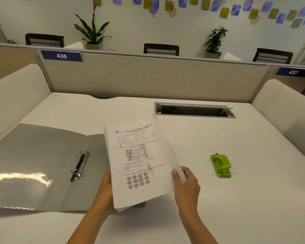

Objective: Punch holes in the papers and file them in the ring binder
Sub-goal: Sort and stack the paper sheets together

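Note:
A stack of printed white papers [139, 161] is lifted above the white desk, slightly blurred. My left hand [106, 187] grips its lower left edge, mostly hidden behind the sheets. On the lower right edge my right hand [187, 185] holds the stack with the thumb on top. A grey ring binder [33, 166] lies open flat on the left, its metal rings [79, 165] closed and empty. Part of the binder's right flap is hidden under the papers. A small green hole punch [220, 165] sits on the desk to the right, apart from both hands.
The white desk [236, 199] has an open cable tray slot [195, 110] at the back right. A beige partition [148, 76] closes off the far side, with padded side panels left and right. Chairs and plants stand behind it.

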Action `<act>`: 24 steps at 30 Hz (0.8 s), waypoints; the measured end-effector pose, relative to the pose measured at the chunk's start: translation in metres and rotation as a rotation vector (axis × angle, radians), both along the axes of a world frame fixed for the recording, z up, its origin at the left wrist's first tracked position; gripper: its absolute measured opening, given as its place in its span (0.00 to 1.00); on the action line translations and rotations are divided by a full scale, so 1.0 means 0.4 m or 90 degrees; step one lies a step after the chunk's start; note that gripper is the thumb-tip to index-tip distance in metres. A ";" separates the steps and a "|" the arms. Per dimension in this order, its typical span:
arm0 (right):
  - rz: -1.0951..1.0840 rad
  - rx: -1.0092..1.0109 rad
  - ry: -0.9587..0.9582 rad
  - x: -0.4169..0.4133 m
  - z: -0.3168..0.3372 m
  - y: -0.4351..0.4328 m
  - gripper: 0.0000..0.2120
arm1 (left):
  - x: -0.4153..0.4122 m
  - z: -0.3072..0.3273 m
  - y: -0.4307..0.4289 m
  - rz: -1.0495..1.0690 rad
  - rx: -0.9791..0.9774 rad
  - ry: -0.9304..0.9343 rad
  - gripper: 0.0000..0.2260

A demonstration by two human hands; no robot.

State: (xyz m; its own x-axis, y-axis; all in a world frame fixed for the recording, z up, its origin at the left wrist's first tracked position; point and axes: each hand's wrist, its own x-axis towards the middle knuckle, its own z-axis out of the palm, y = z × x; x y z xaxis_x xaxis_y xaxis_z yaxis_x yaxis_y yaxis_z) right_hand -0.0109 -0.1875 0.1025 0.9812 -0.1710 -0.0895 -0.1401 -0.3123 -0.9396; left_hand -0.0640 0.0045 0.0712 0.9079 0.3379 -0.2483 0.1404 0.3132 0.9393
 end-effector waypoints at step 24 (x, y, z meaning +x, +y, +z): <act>0.030 0.203 0.034 0.021 -0.015 -0.071 0.16 | 0.026 0.018 -0.029 0.068 -0.203 -0.004 0.17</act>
